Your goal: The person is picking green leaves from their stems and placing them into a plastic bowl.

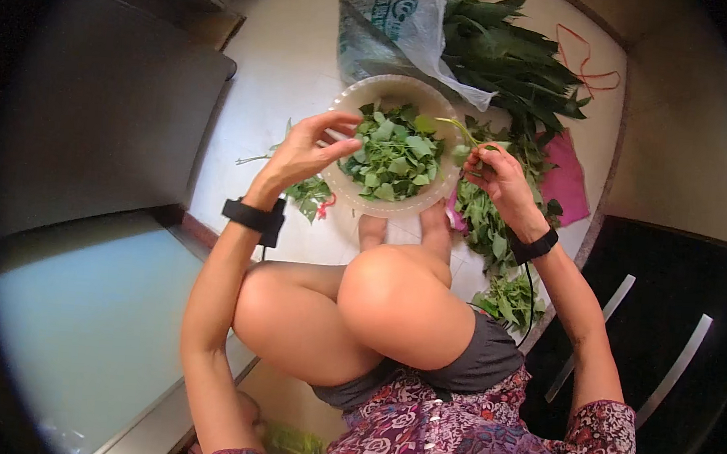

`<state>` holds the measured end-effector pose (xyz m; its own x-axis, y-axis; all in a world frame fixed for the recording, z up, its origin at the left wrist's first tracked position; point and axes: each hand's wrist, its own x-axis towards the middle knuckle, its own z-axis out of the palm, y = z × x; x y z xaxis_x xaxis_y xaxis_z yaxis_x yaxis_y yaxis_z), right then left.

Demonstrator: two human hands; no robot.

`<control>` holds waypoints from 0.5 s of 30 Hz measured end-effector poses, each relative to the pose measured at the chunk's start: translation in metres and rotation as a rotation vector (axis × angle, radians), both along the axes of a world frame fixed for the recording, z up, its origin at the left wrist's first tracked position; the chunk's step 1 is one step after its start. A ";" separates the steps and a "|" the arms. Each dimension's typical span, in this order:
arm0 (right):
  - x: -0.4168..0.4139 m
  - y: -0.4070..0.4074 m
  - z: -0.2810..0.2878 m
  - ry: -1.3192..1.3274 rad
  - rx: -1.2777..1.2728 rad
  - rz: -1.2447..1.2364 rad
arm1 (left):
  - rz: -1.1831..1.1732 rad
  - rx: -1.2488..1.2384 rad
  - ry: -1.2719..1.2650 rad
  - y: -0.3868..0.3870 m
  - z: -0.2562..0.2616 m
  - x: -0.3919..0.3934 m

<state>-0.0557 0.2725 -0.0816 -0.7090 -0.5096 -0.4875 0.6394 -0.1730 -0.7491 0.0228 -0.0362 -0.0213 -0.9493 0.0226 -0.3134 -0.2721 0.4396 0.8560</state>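
In front of my feet stands a pale round plastic basin (390,210) with a perforated rim, holding a heap of picked green leaves (394,153). Over its left rim hovers my left hand (319,141), fingers apart, with nothing seen in it. My right hand (497,173) is at the right rim, its fingertips pinching a thin green leafy stem (465,131) that points left over the basin. Below and beside my right hand lies a long pile of leafy green stems (484,223) on the floor.
Behind the basin, a printed translucent plastic bag (390,33) spills large dark green leaves (508,53). A magenta cloth (566,178) and a red string (586,72) lie at right. Loose sprigs (307,194) with a red tie rest left of the basin. Dark cabinet doors (649,297) with metal handles stand at right.
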 end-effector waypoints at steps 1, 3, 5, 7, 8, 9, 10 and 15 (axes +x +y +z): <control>0.004 -0.010 0.008 0.017 -0.025 0.034 | 0.010 -0.010 -0.005 0.006 0.005 -0.002; 0.011 -0.025 0.022 -0.010 -0.055 0.056 | 0.021 0.060 0.080 0.018 0.013 -0.005; 0.015 -0.037 0.030 -0.064 -0.132 0.109 | 0.006 0.061 0.132 0.024 0.016 -0.007; 0.020 -0.045 0.036 -0.094 -0.182 0.115 | -0.010 0.064 0.185 0.024 0.017 -0.008; 0.022 -0.049 0.040 -0.123 -0.176 0.136 | -0.037 0.128 0.161 0.024 0.017 -0.008; 0.023 -0.051 0.042 -0.150 -0.168 0.155 | -0.066 0.193 0.139 0.025 0.018 -0.009; 0.024 -0.053 0.043 -0.151 -0.170 0.159 | -0.037 0.238 0.151 0.028 0.019 -0.008; 0.025 -0.063 0.048 -0.215 -0.153 0.225 | 0.030 0.389 0.043 0.027 0.019 -0.008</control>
